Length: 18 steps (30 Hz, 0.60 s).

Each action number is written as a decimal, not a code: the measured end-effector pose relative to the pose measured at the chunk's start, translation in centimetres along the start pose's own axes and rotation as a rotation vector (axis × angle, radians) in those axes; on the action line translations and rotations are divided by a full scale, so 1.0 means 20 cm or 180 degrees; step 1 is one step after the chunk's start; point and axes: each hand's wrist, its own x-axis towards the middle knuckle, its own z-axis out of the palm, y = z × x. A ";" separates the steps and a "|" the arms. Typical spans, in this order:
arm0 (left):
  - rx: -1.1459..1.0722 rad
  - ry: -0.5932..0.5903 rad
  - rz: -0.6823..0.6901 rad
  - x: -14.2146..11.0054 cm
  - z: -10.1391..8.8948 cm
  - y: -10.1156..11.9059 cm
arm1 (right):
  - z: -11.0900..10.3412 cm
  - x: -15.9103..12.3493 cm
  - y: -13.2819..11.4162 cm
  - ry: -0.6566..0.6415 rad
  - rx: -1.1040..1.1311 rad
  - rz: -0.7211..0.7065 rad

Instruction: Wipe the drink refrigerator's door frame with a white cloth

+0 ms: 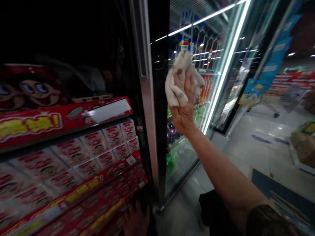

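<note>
My right hand (185, 108) is raised in front of a glass cooler door (189, 147), its fingers closed around a crumpled white cloth (177, 77) that is pressed against the glass. My left hand (136, 220) shows at the bottom edge in dim light. It rests against the lower end of the red display shelf (81, 193) beside the door's metal frame (147, 98), and its fingers are hard to make out.
The red shelf on the left carries rows of small red-and-white cartons (108, 141). Bottles stand behind the cooler glass (172, 131). More lit cooler doors (236, 82) run off to the right. A pale shop floor (258, 137) opens beyond, with boxed goods (304, 144) at the right.
</note>
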 end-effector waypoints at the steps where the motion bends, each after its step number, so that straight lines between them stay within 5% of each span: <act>1: 0.0000 -0.0081 0.0053 -0.01 0.01 0.00 | 0.00 -0.18 -0.02 -0.0129 0.0058 -0.0009; 7: -0.0080 -0.0192 0.0048 -0.04 0.01 0.02 | -0.04 -1.48 -0.21 -0.1262 0.0360 0.0416; 10: -0.0110 -0.0201 0.0055 -0.04 -0.01 0.03 | -0.07 -1.96 -0.29 -0.1837 0.0565 0.0737; 14: -0.0129 -0.0263 0.0032 -0.04 -0.02 0.04 | -0.11 -2.17 -0.34 -0.2139 0.0715 0.1058; 18: -0.0169 -0.0228 0.0054 -0.04 -0.02 0.05 | -0.15 -2.03 -0.36 -0.1978 0.0972 0.1231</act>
